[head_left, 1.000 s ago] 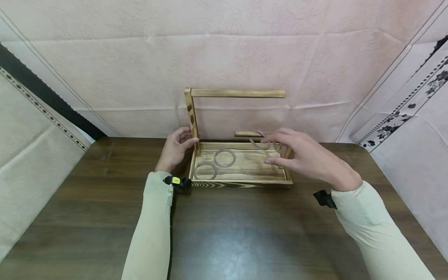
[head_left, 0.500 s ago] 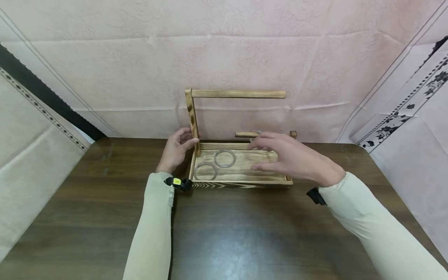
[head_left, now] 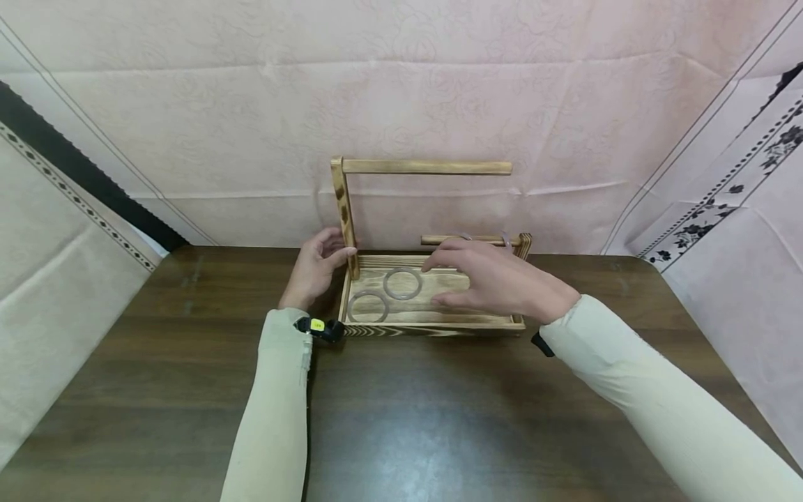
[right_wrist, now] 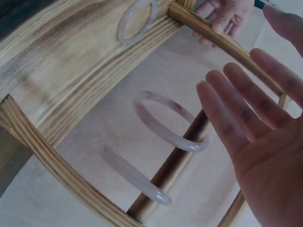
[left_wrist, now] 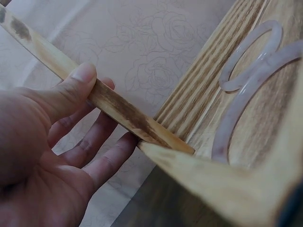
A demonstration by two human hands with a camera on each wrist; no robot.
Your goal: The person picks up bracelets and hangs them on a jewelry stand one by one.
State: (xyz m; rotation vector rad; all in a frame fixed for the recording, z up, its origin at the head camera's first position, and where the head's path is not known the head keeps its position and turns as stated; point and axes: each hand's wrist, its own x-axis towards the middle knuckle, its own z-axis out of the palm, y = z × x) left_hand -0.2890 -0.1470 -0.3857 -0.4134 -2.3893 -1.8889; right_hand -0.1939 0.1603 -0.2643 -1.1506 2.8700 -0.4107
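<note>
A wooden stand has a shallow tray (head_left: 433, 332), a left upright post (head_left: 344, 209), an upper bar (head_left: 426, 167) and a shorter lower bar (head_left: 442, 240). My left hand (head_left: 321, 268) pinches the post low down, thumb in front and fingers behind. Two pale, translucent bangles lie in the tray, a front bangle (head_left: 368, 321) and a rear bangle (head_left: 403, 298). Two more hang on the lower bar, an inner bangle (right_wrist: 163, 134) and an outer bangle (right_wrist: 132, 175). Over the tray's right half, my right hand (head_left: 502, 280) holds nothing, its thumb and fingers apart.
The stand sits at the back edge of a dark wooden table (head_left: 401, 418). A pale patterned cloth (head_left: 401, 104) hangs right behind it, and more cloth hangs at both sides. Both bars end freely on one side.
My right hand has moved left, away from the lower bar's right end toward the bangles in the tray. The hanging bangles have come partly into view behind it. My left hand stays on the post.
</note>
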